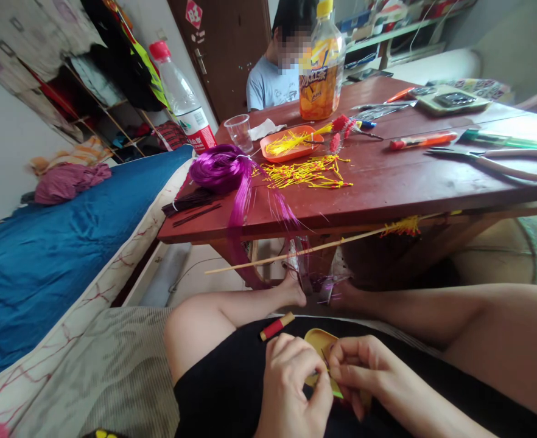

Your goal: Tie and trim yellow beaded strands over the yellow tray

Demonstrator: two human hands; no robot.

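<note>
My left hand (293,383) and my right hand (364,368) meet over my lap, fingertips almost touching. Both are closed in a pinch. A short, thin dark strand (325,358) shows between them, held at my right fingertips. What my left fingers grip is too small to make out. Beneath the hands a shallow yellow dish (316,336) rests on the black cloth over my lap, largely covered by them. Just beyond my left hand lies a spool of red thread (276,326).
On the red-brown table (378,194) are a purple fibre bundle (223,170), yellow knotted strands (305,173), an orange tray (291,152), pliers (487,159) and bottles (321,79). A thin wooden stick (296,252) juts out below its edge. Across sits a person (268,82).
</note>
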